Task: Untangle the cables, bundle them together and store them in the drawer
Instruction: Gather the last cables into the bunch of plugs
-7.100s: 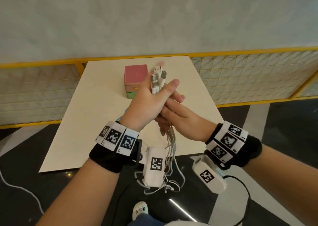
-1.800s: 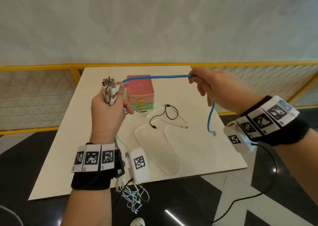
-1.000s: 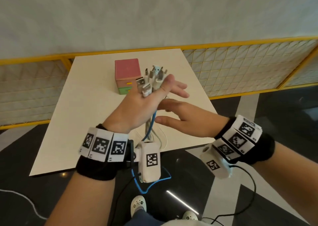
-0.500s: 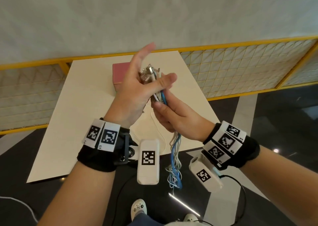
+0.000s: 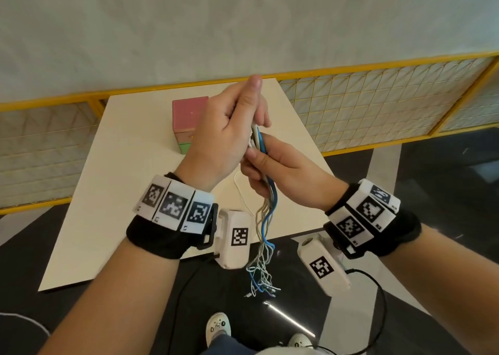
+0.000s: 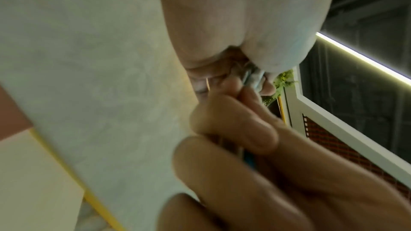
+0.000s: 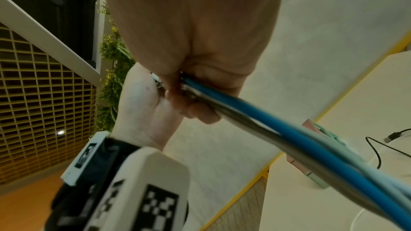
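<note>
Since half a second earlier, our left hand [image 5: 224, 135] had clamped the cable bundle [image 5: 266, 219]; our right hand [image 5: 280, 173] gripped below, best sliding down evenly.

Plug ends of the cable bundle [image 5: 266, 200] lost inside the left hand [image 5: 224, 133]; can't count them. Left hand also covers the right part of the drawer box [image 5: 187, 114], its drawer fronts mostly hidden. Left wrist view smeared, cables only a sliver between fingers [image 6: 233, 140]. Black cable [image 7: 375, 148] on the table [image 5: 121, 192] runs off the right edge.
</note>
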`<state>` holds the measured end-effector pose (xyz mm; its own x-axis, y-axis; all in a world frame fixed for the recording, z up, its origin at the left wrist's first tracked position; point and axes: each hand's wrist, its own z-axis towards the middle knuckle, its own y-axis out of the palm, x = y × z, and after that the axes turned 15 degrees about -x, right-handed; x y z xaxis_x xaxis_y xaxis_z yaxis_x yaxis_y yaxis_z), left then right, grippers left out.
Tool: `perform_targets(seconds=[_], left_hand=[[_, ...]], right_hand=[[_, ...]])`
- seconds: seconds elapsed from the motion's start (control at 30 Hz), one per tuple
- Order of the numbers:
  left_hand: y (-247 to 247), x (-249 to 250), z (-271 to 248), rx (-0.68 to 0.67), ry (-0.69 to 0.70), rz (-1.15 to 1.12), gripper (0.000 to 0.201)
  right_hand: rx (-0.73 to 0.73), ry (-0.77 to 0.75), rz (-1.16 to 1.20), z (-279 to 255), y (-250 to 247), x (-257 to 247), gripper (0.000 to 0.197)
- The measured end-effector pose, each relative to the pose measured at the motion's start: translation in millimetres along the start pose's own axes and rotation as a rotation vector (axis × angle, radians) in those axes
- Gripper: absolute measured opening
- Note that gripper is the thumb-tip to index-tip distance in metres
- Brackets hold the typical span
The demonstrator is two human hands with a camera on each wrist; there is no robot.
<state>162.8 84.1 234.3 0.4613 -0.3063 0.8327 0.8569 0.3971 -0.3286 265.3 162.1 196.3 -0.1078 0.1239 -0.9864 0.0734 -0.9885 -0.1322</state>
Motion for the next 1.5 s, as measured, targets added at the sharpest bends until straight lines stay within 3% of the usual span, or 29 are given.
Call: perform_targets(seconds=[0.07,0.13,0.2,0.23,0.3,0.4,0.5,0.63,0.8,1.0,1.17,1.3,1.4,1.5], left_hand=[[-4.5,-4.8,2.6,-0.030,-0.031,0.039,0.035],[-8.5,-3.7,-0.4,-0.047,-0.074,-0.142,0.027],[-10.1,-9.1,-5.1,-0.052,-0.146,-0.338,0.067],[-8.1,-12.8,-6.6,-0.080,-0.198,-0.336,0.071],[-2.3,-13.9,-7.1,-0.136,-0.311,-0.168,0.055],[-3.5,-13.7,-3.2,-0.082,-0.440,0.020,0.056],[-5.3,-7.9,1.8,0.050,-0.354,0.063,0.051],[-20.6,1.7,9.5,0.286,-0.173,-0.208,0.051],[-35.0,16.1,3.1,0.255,-0.113,-0.273,0.046],[-56.2,27.2,-6.1,0.314,-0.040,-0.284,0.045],[-79.9,13.7,-14.4,0.439,-0.155,-0.301,0.049],[-90.8,-7.3,-22.3,0.522,-0.235,-0.328,0.052],[-97.8,-27.6,-27.6,0.591,-0.286,-0.295,0.047],[-100.0,-44.7,-34.0,0.546,-0.348,-0.253,0.049]], right_hand=[[0.019,0.008,0.054,1.6,-2.0,-0.1,0.022],[0.072,-0.005,0.079,3.6,-5.2,-2.4,0.021],[0.110,-0.036,0.054,6.2,-8.2,-7.8,0.021],[0.120,-0.037,0.017,8.3,-9.5,-10.6,0.022],[0.110,-0.021,-0.094,12.9,-11.9,-14.2,0.023],[0.037,-0.021,-0.187,17.8,-17.4,-14.9,0.010],[-0.032,0.037,-0.338,18.5,-21.1,-7.8,0.007],[-0.054,0.093,-0.562,21.5,-18.8,23.0,0.008],[-0.095,0.150,-0.588,37.3,-20.7,56.6,0.011],[-0.193,0.354,-0.612,45.9,-14.3,88.3,0.013],[-0.395,0.439,-0.373,43.6,3.6,102.4,0.009],[-0.677,0.543,-0.407,43.7,12.7,107.5,0.036],[-0.644,0.591,-0.573,46.9,2.0,123.3,0.056],[-0.437,0.700,-0.670,54.5,-25.8,148.2,0.049]])
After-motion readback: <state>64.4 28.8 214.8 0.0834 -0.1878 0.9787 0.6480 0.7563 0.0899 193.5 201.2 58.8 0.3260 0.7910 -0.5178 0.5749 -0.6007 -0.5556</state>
